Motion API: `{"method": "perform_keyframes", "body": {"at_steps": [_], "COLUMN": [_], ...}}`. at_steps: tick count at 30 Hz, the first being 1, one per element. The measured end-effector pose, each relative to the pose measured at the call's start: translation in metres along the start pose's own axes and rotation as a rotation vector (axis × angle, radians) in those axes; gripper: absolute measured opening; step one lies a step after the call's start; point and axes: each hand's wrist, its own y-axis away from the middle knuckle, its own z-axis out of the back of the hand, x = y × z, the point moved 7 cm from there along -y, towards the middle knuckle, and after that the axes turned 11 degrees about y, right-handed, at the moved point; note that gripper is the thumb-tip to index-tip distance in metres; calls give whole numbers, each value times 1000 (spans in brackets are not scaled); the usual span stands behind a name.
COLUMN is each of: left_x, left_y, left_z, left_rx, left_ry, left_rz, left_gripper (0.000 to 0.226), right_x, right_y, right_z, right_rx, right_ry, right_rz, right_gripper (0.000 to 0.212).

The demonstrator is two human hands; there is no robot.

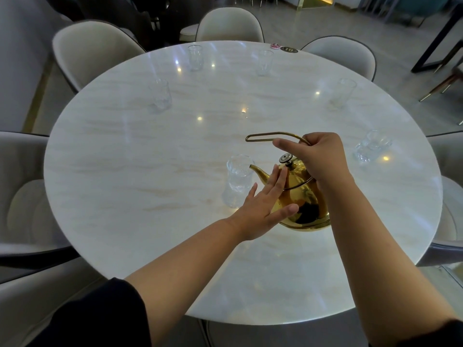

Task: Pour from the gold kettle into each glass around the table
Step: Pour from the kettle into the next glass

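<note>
The gold kettle (304, 199) sits tilted near the middle front of the round marble table (175, 221), its spout touching the rim of the nearest clear glass (238, 182). My right hand (318, 156) grips the kettle's thin wire handle from above. My left hand (265, 206) lies flat with fingers spread against the kettle's left side and lid edge. More clear glasses stand around the table: one at left (160, 95), two at the far side (195, 57) (264, 62), one at right back (343, 92), and one at right (370, 146).
Cream upholstered chairs ring the table, such as one at far left (92, 51) and one at the back (229, 25). A small black disc marked 10 (288, 49) and a pink item (275, 46) lie at the far edge. Dark table legs (433, 43) stand at right.
</note>
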Motion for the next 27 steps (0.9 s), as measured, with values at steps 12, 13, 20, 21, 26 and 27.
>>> {"method": "perform_keyframes", "body": {"at_steps": [12,13,20,21,26,27], "left_x": [0,-1,-3,-3,-4,-3], "left_y": [3,3,5,5,5,5], "left_z": [-2,-1,2,2,3,3], "left_rx": [3,2,-6,-5,2,2], "left_ry": [10,11,17,18,20,18], "left_rz": [5,4,2,4,10,10], "left_gripper": [86,86,88,88,88,88], "right_x": [4,5,10,11,12,12], "right_y": [1,1,0,0,1,0], "right_z": [0,0,-1,-1,-1,-1], "right_rx": [9,9,16,16,18,18], "right_ry": [48,53,67,70,72,72], "right_rz": [25,27,51,52,60,61], "right_gripper": [52,52,53,53,52,52]}}
